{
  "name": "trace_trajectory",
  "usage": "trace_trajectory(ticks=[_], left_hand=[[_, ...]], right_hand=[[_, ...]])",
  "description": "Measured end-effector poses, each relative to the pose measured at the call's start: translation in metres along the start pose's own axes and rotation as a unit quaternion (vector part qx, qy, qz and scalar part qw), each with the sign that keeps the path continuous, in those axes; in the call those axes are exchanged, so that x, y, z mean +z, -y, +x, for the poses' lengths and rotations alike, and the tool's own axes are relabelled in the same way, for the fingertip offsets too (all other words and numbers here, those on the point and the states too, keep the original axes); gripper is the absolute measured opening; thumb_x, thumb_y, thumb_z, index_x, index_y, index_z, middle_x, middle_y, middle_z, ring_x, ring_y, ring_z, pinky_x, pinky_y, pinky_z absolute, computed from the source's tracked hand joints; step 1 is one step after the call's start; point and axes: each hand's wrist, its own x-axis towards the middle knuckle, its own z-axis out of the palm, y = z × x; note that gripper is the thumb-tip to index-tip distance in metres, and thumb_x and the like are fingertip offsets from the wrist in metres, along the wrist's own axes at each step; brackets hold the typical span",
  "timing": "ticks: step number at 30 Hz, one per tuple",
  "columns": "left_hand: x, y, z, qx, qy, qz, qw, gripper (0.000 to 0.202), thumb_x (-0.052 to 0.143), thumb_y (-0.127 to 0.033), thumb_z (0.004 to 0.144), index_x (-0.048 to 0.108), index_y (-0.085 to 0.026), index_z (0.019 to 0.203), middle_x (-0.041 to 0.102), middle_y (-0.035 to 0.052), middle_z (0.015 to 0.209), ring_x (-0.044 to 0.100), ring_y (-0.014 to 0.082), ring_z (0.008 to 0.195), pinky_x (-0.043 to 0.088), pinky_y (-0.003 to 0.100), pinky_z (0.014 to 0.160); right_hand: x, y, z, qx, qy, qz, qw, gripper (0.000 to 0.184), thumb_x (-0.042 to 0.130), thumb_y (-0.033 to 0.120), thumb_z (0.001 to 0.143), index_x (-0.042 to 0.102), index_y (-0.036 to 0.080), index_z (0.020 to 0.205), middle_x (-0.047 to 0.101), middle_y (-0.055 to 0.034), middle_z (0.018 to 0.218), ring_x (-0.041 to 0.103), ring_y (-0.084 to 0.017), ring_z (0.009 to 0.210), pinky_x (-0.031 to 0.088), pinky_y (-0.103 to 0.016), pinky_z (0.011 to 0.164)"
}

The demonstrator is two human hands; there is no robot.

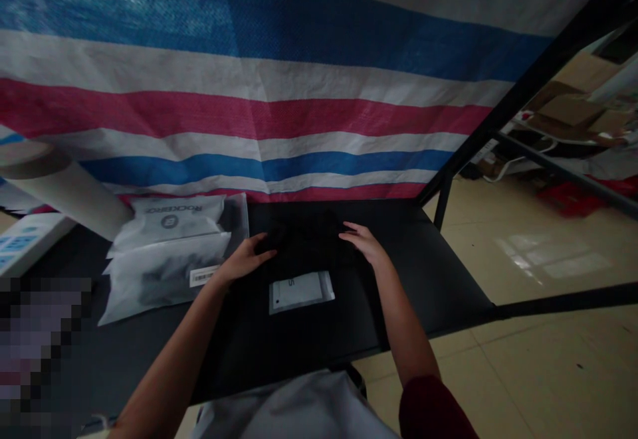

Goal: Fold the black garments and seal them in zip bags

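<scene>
On the black table lies a dark, black item (305,236), so close in colour to the tabletop that its kind and outline are hard to make out. My left hand (245,257) is at its left end, thumb and fingers apart. At its right side is my right hand (363,242), fingers stretched out toward it; whether they touch it I cannot tell. Just in front of the dark item is a small clear zip bag (301,291) with a pale printed insert. Beside my left hand lie grey-white plastic packages (164,273), one with a barcode label.
The black table (428,279) ends at a metal frame (443,200) on the right. Behind hangs a striped woven sheet (309,113). A thick pale roll (74,186) leans at the left near a white box (30,243). Cartons (568,110) stand farther off.
</scene>
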Motion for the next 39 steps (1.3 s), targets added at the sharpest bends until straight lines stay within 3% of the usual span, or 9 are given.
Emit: trace_trajectory(ticks=[9,16,21,26,29,31,35,37,39], left_hand=[[-0.004,0.004,0.002,0.081,-0.036,-0.012,0.996,0.008,0.055,-0.023,0.063,0.055,-0.017,0.058,0.056,0.0024,0.076,0.054,0.0161,0.075,0.047,0.029,0.071],[-0.004,0.008,0.005,0.124,-0.027,-0.003,0.992,0.009,0.048,-0.016,0.055,0.055,-0.017,0.059,0.056,0.0033,0.078,0.054,0.0162,0.076,0.044,0.029,0.071],[0.0,0.008,0.004,0.114,-0.051,-0.021,0.992,0.008,0.049,-0.018,0.057,0.057,-0.017,0.06,0.054,0.0034,0.08,0.053,0.0154,0.077,0.043,0.028,0.071],[-0.002,0.011,0.005,0.102,-0.05,-0.017,0.993,0.007,0.043,-0.015,0.052,0.049,-0.017,0.051,0.054,0.0037,0.08,0.053,0.0154,0.077,0.044,0.029,0.073],[-0.004,0.006,0.003,0.106,-0.051,-0.003,0.993,0.013,0.044,-0.015,0.054,0.055,-0.016,0.061,0.057,0.0043,0.085,0.056,0.017,0.082,0.045,0.031,0.078],[-0.005,-0.001,-0.001,0.111,-0.032,0.018,0.993,0.03,0.048,-0.014,0.056,0.062,-0.016,0.083,0.06,0.0049,0.092,0.057,0.0187,0.088,0.047,0.032,0.083],[-0.005,-0.02,-0.011,0.131,0.0,0.095,0.987,0.065,0.06,-0.014,0.06,0.053,-0.018,0.125,0.057,0.0099,0.124,0.053,0.0254,0.116,0.041,0.039,0.101],[-0.005,-0.026,-0.014,0.157,0.011,0.117,0.981,0.06,0.065,-0.016,0.064,0.056,-0.02,0.123,0.054,0.0109,0.13,0.047,0.0278,0.124,0.037,0.041,0.107],[-0.004,-0.028,-0.013,0.175,0.023,0.127,0.976,0.037,0.063,-0.017,0.068,0.066,-0.02,0.105,0.055,0.0106,0.127,0.048,0.028,0.123,0.037,0.043,0.107]], right_hand=[[-0.002,-0.001,-0.002,-0.061,0.093,0.062,0.992,0.071,0.077,0.01,0.056,0.059,0.023,0.124,0.072,-0.003,0.097,0.069,-0.022,0.091,0.054,-0.037,0.088],[-0.008,0.002,-0.009,-0.088,0.195,0.069,0.975,0.08,0.079,0.013,0.056,0.054,0.026,0.131,0.069,-0.004,0.114,0.064,-0.022,0.105,0.048,-0.04,0.097],[0.004,0.004,-0.011,-0.113,0.188,0.073,0.973,0.063,0.078,0.017,0.056,0.064,0.023,0.117,0.068,-0.005,0.115,0.064,-0.023,0.103,0.046,-0.039,0.098],[0.009,-0.002,-0.008,-0.128,0.142,0.028,0.981,0.011,0.069,0.018,0.057,0.065,0.019,0.067,0.066,-0.0009,0.075,0.06,-0.018,0.072,0.047,-0.032,0.075],[0.008,0.001,-0.008,-0.202,0.161,-0.043,0.965,0.011,0.06,0.015,0.059,0.054,0.018,0.051,0.06,-0.0003,0.07,0.056,-0.016,0.071,0.043,-0.029,0.071],[0.007,0.004,-0.01,-0.217,0.155,-0.091,0.96,0.005,0.056,0.014,0.06,0.06,0.019,0.06,0.061,-0.0001,0.074,0.056,-0.017,0.075,0.041,-0.029,0.072],[0.007,0.012,-0.014,-0.205,0.138,-0.143,0.958,0.025,0.057,0.016,0.064,0.069,0.02,0.086,0.062,-0.0006,0.081,0.057,-0.017,0.077,0.041,-0.028,0.07],[0.006,0.015,-0.015,-0.228,0.15,-0.161,0.949,0.023,0.056,0.015,0.066,0.071,0.02,0.083,0.062,-0.0018,0.083,0.058,-0.017,0.08,0.041,-0.029,0.073],[0.003,0.018,-0.017,-0.255,0.159,-0.182,0.936,0.02,0.054,0.013,0.066,0.071,0.02,0.074,0.06,-0.0023,0.084,0.058,-0.017,0.081,0.041,-0.03,0.075]])
